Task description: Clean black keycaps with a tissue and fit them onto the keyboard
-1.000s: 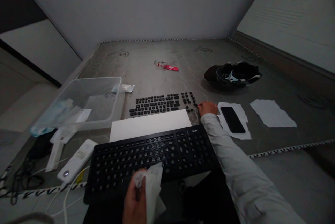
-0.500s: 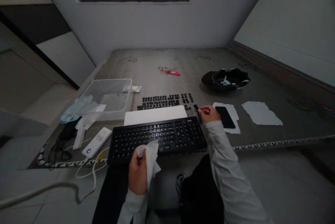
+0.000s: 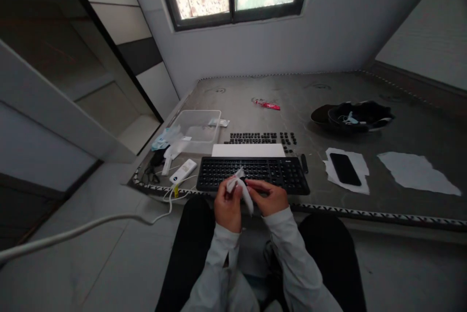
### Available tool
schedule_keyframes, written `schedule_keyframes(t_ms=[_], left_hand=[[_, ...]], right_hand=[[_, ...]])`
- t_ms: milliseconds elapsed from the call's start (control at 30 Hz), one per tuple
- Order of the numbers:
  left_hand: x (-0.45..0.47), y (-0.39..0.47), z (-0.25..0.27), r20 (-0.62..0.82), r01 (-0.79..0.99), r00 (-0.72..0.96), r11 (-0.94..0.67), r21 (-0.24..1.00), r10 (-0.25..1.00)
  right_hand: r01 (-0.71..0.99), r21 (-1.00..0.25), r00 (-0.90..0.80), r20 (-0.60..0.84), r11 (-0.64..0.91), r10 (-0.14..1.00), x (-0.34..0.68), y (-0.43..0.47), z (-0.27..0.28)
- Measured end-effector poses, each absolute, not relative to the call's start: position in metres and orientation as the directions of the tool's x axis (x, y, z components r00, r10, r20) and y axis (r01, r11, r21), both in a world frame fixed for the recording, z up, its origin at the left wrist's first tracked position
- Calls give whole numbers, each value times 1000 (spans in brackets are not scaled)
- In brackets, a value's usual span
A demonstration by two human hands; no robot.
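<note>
My left hand is closed on a crumpled white tissue, held just above the front edge of a black keyboard. My right hand meets it there, its fingers pinching a small black piece against the tissue. That piece looks like a keycap, though fingers and tissue partly cover it. Many key positions on the keyboard appear bare of caps. Behind it lies a white sheet or box, and beyond that stand rows of loose black keycaps.
Left of the keyboard are a white power bank with cables and a clear plastic bin. A slim black stick lies to the right. Further right are a phone on paper, another paper and a dark cap.
My right hand has come back from beside the keyboard's right end to meet my left hand, now with a small black piece. The camera view has turned left.
</note>
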State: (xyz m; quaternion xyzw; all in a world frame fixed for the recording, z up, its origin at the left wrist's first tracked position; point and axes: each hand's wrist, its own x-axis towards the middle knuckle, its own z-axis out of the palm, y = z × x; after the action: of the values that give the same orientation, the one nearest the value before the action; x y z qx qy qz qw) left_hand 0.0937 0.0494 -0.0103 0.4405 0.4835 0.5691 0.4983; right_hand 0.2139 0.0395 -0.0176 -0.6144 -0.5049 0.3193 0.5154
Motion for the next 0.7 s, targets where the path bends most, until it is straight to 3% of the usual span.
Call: schedule_keyframes(t_ms=[333, 467, 567, 700], left_hand=[[82, 46, 1, 7, -150, 35, -2, 989, 999], [82, 47, -3, 9, -97, -39, -13, 995, 999], [83, 48, -7, -13, -72, -76, 8, 997, 997], [82, 52, -17, -41, -74, -104, 34, 997, 994]], right_hand=[[237, -955, 112, 212, 181, 971, 216, 34, -11], [209, -953, 0, 227, 222, 974, 215, 37, -19], [263, -937, 7, 242, 232, 970, 214, 38, -23], [197, -952, 42, 245, 233, 969, 211, 39, -23]])
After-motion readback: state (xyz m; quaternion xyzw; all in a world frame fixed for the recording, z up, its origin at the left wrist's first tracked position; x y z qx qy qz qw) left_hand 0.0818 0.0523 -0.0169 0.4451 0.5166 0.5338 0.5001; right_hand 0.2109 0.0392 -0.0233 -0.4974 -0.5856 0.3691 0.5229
